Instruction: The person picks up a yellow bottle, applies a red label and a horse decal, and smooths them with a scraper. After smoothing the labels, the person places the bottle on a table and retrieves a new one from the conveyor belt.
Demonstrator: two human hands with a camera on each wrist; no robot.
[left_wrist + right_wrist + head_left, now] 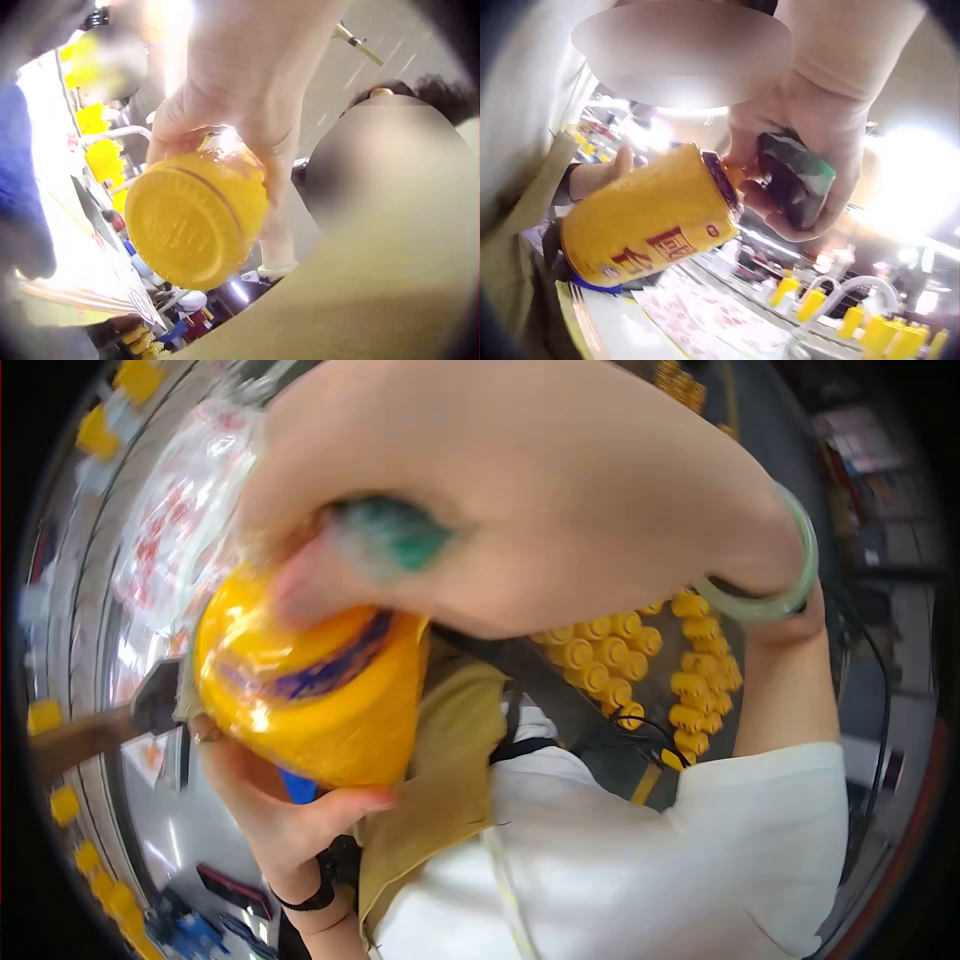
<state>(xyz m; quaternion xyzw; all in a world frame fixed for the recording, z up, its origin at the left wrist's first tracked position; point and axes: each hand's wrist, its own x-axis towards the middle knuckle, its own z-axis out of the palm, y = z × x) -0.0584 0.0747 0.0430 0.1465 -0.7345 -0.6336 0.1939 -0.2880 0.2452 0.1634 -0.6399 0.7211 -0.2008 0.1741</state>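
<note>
A glossy yellow bottle (310, 680) is tilted in front of the person's chest, with a dark purple band on its shoulder. Its flat round base (176, 229) faces the left wrist camera, and red characters mark its side in the right wrist view. The left hand (290, 815), with a black wristband, holds the bottle's body between thumb and fingers. Above it, the right hand (817, 120) has its fingertips at the bottle's narrow end. Curled in that same hand is a small dark, glossy piece (799, 180) with a green edge; I cannot tell its kind.
A grey worktable (165, 830) runs along the left, with a clear plastic bag (180, 520) printed red and a dark phone (235, 890). A brown bar (90, 740) ends beside the bottle. Many yellow rounded pieces (590, 660) stand in rows behind the person.
</note>
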